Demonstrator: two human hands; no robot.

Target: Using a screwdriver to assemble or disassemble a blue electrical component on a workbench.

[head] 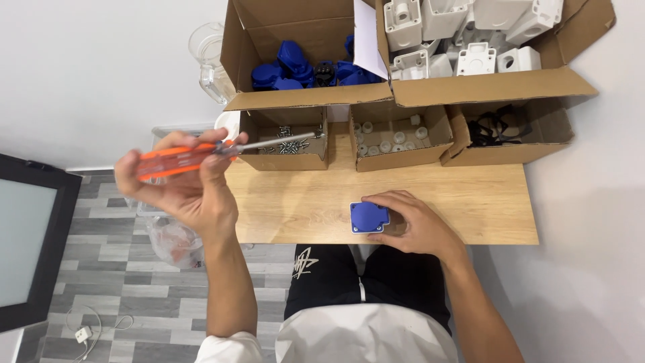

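Note:
My left hand (176, 180) is raised off the left edge of the wooden table (470, 195) and grips an orange-handled screwdriver (201, 154). Its metal shaft points right, and the tip reaches over a small cardboard box of screws (285, 144). Near the table's front edge my right hand (410, 222) rests on the wood and holds a small blue square part (369, 218) with screws at its corners.
Behind stand a large box of blue parts (302, 67), a large box of white housings (463, 40), a small box of white round pieces (393, 138) and a small box of black rings (500, 128). A clear plastic bag (173, 242) hangs left of the table. A dark screen (27, 235) stands at far left.

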